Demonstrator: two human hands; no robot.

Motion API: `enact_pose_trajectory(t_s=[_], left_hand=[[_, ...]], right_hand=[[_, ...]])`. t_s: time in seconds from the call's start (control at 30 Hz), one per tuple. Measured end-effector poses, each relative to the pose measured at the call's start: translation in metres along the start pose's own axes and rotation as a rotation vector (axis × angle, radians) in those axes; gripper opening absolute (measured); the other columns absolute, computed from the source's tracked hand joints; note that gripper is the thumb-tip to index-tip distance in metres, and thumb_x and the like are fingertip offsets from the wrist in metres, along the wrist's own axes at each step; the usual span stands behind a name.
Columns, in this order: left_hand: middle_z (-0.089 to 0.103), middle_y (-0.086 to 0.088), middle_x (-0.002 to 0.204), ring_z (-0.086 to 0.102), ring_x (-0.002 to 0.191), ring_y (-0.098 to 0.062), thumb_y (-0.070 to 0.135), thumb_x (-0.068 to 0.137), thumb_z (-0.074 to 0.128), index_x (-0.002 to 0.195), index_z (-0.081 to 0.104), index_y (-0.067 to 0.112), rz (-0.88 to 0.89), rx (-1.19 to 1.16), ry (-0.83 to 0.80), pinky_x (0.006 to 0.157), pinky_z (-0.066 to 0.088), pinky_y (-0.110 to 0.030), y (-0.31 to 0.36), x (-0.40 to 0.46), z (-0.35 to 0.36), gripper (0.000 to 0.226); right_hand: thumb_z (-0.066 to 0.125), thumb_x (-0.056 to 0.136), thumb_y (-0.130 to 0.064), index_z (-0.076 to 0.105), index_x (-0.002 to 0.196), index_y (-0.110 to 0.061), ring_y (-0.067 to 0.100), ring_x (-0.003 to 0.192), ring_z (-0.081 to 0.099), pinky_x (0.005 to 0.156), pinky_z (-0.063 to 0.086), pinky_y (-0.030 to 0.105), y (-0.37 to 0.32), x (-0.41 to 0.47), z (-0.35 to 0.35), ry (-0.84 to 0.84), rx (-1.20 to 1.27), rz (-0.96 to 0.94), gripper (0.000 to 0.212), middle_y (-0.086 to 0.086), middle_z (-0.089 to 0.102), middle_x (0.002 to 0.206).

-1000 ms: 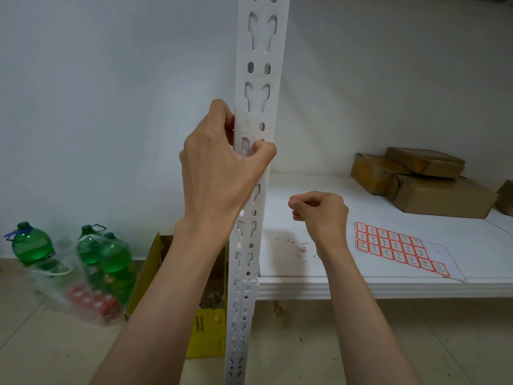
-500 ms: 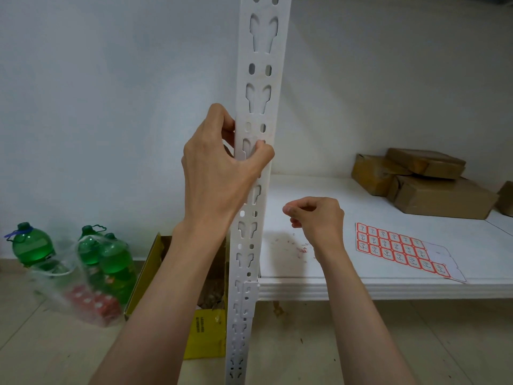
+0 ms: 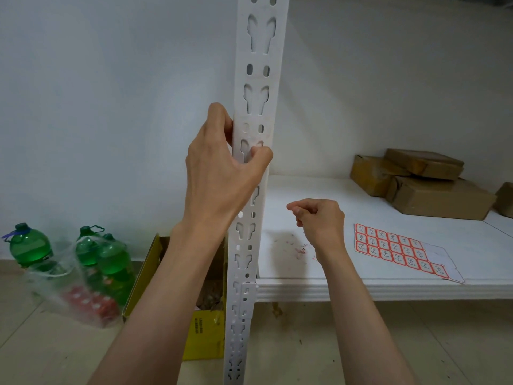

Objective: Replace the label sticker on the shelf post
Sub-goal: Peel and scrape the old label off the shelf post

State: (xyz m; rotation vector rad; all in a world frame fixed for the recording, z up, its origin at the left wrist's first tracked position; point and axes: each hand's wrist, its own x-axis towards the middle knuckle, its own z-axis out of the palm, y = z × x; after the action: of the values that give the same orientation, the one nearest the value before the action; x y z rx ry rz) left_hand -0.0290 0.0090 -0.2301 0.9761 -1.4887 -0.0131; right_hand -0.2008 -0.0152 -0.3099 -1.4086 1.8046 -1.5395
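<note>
Since the earlier frames the right hand has drifted a little toward the shelf post, fingers curled with the fingertips pinched together; whether they hold anything cannot be told. The left hand stays clamped on the post, thumb across its front. The sticker sheet lies near the shelf front edge, brown boxes toward its back.

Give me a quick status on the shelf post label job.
Left hand grips shelf post. Right hand curled over shelf, contents unclear. Sticker sheet untouched.
</note>
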Motion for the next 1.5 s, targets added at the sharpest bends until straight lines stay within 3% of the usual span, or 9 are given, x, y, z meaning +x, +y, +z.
enact_pose_trajectory(t_s=[0.13,0.3,0.57,0.7,0.87,1.03,1.17,1.37,1.5], left_hand=[[0.064,0.006,0.091,0.055,0.065,-0.011,0.034,0.083,0.068,0.094,0.039,0.015,0.010,-0.003,-0.052,0.057,0.040,-0.012,-0.003,0.001,-0.006,0.036],[0.060,0.020,0.089,0.059,0.068,-0.001,0.030,0.087,0.069,0.101,0.053,0.016,-0.014,-0.090,-0.030,0.060,0.047,-0.011,-0.002,0.001,-0.014,0.026],[0.065,-0.001,0.083,0.057,0.067,-0.007,0.009,0.088,0.061,0.085,0.072,0.008,0.174,-0.088,0.312,0.062,0.050,-0.022,0.000,0.005,-0.021,0.012],[0.069,-0.002,0.086,0.063,0.069,-0.007,0.009,0.091,0.070,0.094,0.078,0.007,0.337,-0.142,0.312,0.065,0.053,-0.016,0.019,0.000,-0.017,0.009],[0.072,-0.002,0.078,0.065,0.066,-0.009,0.008,0.083,0.080,0.086,0.080,0.007,0.361,-0.199,0.121,0.063,0.056,-0.025,0.044,-0.025,0.014,0.003],[0.070,0.001,0.085,0.066,0.078,-0.015,0.012,0.089,0.072,0.087,0.078,0.013,0.056,-0.045,-0.320,0.073,0.055,-0.034,0.045,-0.055,0.056,0.006],[0.062,-0.004,0.092,0.053,0.078,-0.022,-0.015,0.086,0.050,0.089,0.056,0.022,-0.088,0.248,-0.595,0.071,0.053,-0.036,0.015,-0.078,0.088,0.038],[0.059,-0.004,0.074,0.055,0.066,-0.031,-0.007,0.088,0.059,0.072,0.063,0.007,-0.210,0.361,-0.628,0.059,0.053,-0.036,-0.010,-0.091,0.103,0.022],[0.068,-0.007,0.082,0.066,0.075,-0.025,0.018,0.091,0.073,0.082,0.069,0.006,-0.263,0.319,-0.634,0.068,0.058,-0.038,-0.012,-0.089,0.104,0.015]], right_hand=[[0.060,0.094,0.004,0.079,0.090,-0.011,0.018,0.076,0.069,0.060,0.049,0.010,0.007,0.003,0.002,0.012,-0.040,0.016,0.025,0.004,0.074,0.087],[0.062,0.095,-0.001,0.077,0.088,-0.009,0.014,0.064,0.065,0.052,0.045,0.013,0.008,0.006,0.005,0.041,-0.060,0.035,0.019,-0.001,0.069,0.076],[0.077,0.087,-0.016,0.073,0.078,-0.001,0.015,0.065,0.063,0.066,0.050,0.026,0.011,0.009,-0.003,0.005,-0.092,0.070,0.018,-0.004,0.066,0.066],[0.080,0.082,-0.012,0.075,0.072,-0.002,0.013,0.056,0.063,0.059,0.051,0.021,0.010,0.007,-0.011,-0.019,-0.118,0.092,0.016,0.003,0.069,0.064],[0.067,0.085,0.007,0.075,0.068,-0.005,0.017,0.058,0.068,0.055,0.053,0.017,0.016,0.005,-0.021,-0.064,-0.159,0.114,0.022,0.008,0.075,0.074],[0.063,0.088,0.008,0.069,0.066,-0.009,0.010,0.053,0.063,0.042,0.041,0.006,0.024,0.010,-0.032,-0.062,-0.238,0.157,0.028,0.002,0.067,0.066],[0.068,0.085,0.011,0.077,0.082,-0.003,0.026,0.069,0.075,0.077,0.063,0.033,0.031,0.010,-0.038,-0.053,-0.161,0.217,0.017,0.015,0.075,0.080],[0.079,0.080,0.002,0.073,0.073,-0.006,0.015,0.060,0.068,0.062,0.057,0.023,0.038,0.007,-0.037,-0.065,-0.212,0.199,0.012,0.006,0.070,0.071],[0.078,0.082,-0.003,0.077,0.079,-0.005,0.005,0.060,0.062,0.056,0.047,0.017,0.035,0.008,-0.040,-0.068,-0.211,0.152,0.004,-0.004,0.068,0.067]])
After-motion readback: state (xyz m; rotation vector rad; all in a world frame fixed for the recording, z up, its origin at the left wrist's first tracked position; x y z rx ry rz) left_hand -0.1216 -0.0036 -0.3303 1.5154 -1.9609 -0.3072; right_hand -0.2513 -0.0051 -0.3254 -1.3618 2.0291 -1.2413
